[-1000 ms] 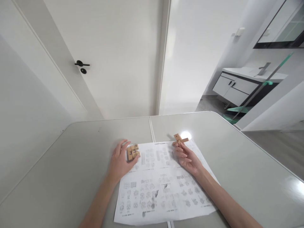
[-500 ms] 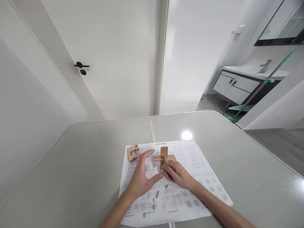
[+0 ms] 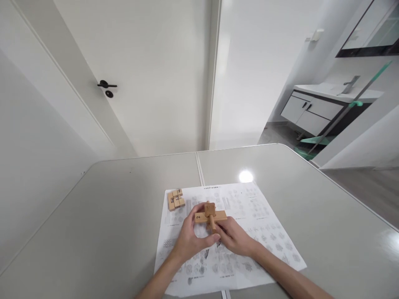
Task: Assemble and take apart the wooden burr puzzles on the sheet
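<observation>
Sitting between both hands: wooden cross

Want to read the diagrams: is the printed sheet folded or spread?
Spread: the printed sheet lies open on the table, rows of print visible beyond the left hand and right hand.

Paper on table, block cluster at its far left corner, crossed pieces nearer and right
</observation>
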Tool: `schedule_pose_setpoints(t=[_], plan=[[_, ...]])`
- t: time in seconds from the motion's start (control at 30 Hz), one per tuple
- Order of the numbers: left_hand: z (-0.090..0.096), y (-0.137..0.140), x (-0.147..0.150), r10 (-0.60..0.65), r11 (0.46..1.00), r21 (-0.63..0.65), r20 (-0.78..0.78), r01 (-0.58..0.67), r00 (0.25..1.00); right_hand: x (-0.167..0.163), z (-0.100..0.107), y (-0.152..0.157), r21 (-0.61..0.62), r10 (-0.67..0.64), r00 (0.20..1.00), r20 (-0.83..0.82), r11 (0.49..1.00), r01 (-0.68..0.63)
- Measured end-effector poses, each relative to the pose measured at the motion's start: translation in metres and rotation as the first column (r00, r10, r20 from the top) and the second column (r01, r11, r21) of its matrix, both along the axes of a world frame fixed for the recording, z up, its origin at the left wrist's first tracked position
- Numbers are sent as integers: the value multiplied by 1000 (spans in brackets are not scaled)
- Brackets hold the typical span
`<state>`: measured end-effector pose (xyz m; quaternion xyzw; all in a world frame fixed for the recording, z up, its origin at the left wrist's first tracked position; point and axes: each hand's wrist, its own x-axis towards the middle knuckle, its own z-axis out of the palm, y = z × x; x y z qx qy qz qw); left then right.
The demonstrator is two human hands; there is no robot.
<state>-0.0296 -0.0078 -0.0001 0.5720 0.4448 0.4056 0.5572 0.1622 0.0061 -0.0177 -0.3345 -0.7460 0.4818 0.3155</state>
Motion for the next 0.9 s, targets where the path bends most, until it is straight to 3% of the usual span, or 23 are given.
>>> schedule_pose_setpoints(t=[0.27, 0.4, 0.6, 0.77, 0.9], plan=[[1, 3, 1, 9, 999, 41, -60, -7, 998, 0, -5, -1, 3, -28, 1000, -6, 1000, 28], [-1, 1, 0, 24, 999, 46, -51, -22, 998, 0, -7, 0, -91, 14, 1000, -25, 996, -17], [-2, 0, 1, 152, 983, 113, -54, -145, 987, 11, 3, 8, -130, -45, 978, -205, 991, 19], [-2, 1, 3, 178, 958, 251, -157, -135, 971, 16, 12, 14, -317, -131, 959, -252, 947, 46], [0, -1, 5, 135, 967, 244, -231, -77, 964, 14, 10, 15, -426, -150, 951, -270, 905, 22]])
